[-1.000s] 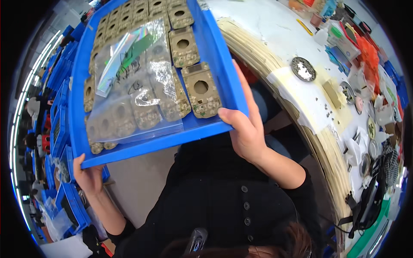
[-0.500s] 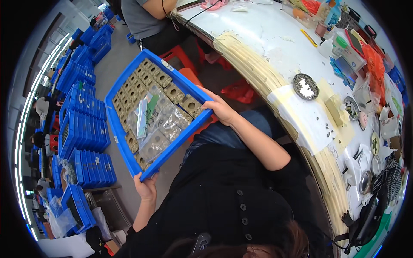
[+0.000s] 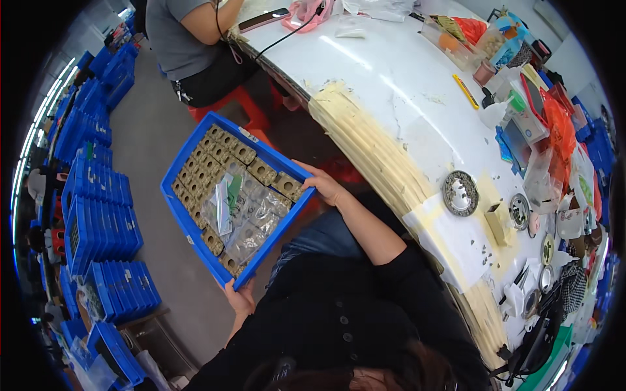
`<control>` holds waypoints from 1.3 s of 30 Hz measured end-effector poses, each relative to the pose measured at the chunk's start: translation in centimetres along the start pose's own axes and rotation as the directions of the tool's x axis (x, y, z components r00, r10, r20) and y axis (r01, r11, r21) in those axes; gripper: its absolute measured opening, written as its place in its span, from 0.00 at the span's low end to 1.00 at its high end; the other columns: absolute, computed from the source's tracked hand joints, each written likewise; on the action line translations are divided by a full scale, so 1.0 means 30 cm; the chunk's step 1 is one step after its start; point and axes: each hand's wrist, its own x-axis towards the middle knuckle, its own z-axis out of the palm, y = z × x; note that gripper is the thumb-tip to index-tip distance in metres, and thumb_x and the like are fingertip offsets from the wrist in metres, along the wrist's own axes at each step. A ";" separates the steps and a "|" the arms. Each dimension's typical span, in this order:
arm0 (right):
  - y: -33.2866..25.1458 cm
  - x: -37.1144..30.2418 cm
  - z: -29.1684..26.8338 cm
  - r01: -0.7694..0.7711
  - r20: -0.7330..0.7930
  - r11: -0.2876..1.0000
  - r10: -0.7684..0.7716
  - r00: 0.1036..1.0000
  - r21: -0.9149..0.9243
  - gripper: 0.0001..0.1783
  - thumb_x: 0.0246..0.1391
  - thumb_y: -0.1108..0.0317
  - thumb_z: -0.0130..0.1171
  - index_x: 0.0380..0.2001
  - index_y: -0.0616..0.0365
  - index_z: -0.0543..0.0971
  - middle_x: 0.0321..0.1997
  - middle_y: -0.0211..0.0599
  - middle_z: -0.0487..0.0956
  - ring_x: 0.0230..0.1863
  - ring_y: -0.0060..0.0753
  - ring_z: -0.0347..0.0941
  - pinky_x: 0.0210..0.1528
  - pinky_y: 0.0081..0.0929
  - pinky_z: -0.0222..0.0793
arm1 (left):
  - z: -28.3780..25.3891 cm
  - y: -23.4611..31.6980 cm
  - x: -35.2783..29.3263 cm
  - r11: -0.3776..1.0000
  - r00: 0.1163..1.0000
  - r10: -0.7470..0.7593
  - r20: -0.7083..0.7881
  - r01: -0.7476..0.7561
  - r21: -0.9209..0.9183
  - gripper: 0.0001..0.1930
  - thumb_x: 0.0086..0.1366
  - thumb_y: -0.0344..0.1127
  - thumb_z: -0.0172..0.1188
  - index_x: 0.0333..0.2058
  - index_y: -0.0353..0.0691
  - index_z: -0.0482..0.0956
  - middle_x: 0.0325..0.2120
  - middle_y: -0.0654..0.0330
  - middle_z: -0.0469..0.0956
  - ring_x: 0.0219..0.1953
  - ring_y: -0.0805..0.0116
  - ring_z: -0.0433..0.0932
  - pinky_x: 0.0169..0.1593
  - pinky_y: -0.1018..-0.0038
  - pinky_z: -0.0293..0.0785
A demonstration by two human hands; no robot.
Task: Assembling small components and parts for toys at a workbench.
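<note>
Between my two hands I carry a blue plastic tray [image 3: 195,231], held tilted above the floor beside the table. Rows of small tan blocks with round holes [image 3: 203,171] fill much of it. Over some of the blocks lie clear plastic bags [image 3: 255,221], along with a green and white slip [image 3: 228,199]. My left hand [image 3: 241,298] grips the tray's near corner from below, its fingers partly hidden. My right hand [image 3: 323,185] is closed around the rim at the right corner, thumb on top.
To the right curves a white table [image 3: 385,78] with a tan taped edge. On it sit a round metal dish of dark bits [image 3: 460,193], a yellow cutter [image 3: 465,91] and clutter. Stacked blue trays [image 3: 104,225] line the left. A seated co-worker [image 3: 189,45] is at the far side, on a red stool [image 3: 238,107].
My view has turned, so table and shelves sit differently in the picture. The tray, still in both hands, appears lower and somewhat smaller. Both hands keep their hold.
</note>
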 end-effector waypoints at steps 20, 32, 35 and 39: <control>0.083 0.061 -0.143 -0.300 -0.599 0.678 -0.258 0.758 -0.672 0.47 0.48 0.58 0.60 0.69 0.56 0.53 0.72 0.48 0.51 0.73 0.46 0.43 0.72 0.36 0.41 | 0.101 -0.104 0.279 0.660 0.784 -0.610 -0.117 0.584 0.472 0.22 0.59 0.41 0.59 0.51 0.44 0.67 0.53 0.58 0.66 0.53 0.59 0.71 0.54 0.56 0.69; 0.203 0.079 -0.037 -0.092 -0.453 0.966 -0.029 0.891 -0.243 0.45 0.51 0.61 0.65 0.67 0.61 0.54 0.65 0.45 0.65 0.66 0.37 0.59 0.67 0.33 0.54 | 0.189 0.103 0.769 0.794 0.949 -0.277 -0.150 0.314 0.521 0.20 0.68 0.30 0.47 0.56 0.29 0.64 0.49 0.48 0.73 0.46 0.53 0.79 0.45 0.57 0.81; 0.103 0.075 -0.047 0.064 -0.373 0.989 -0.110 0.921 -0.134 0.52 0.53 0.52 0.63 0.70 0.60 0.46 0.73 0.49 0.51 0.71 0.41 0.52 0.71 0.34 0.45 | 0.260 0.047 0.699 0.828 0.960 -0.171 -0.220 0.261 0.497 0.20 0.67 0.30 0.47 0.56 0.29 0.64 0.50 0.47 0.73 0.46 0.51 0.79 0.44 0.53 0.82; 0.071 0.067 -0.055 -0.073 -0.373 0.691 -0.295 0.879 -0.719 0.54 0.53 0.47 0.60 0.71 0.59 0.41 0.74 0.57 0.43 0.76 0.54 0.34 0.73 0.38 0.36 | 0.267 -0.100 0.658 0.882 0.919 -0.311 -0.242 0.374 0.287 0.20 0.69 0.32 0.44 0.56 0.30 0.65 0.52 0.45 0.71 0.47 0.49 0.78 0.50 0.49 0.79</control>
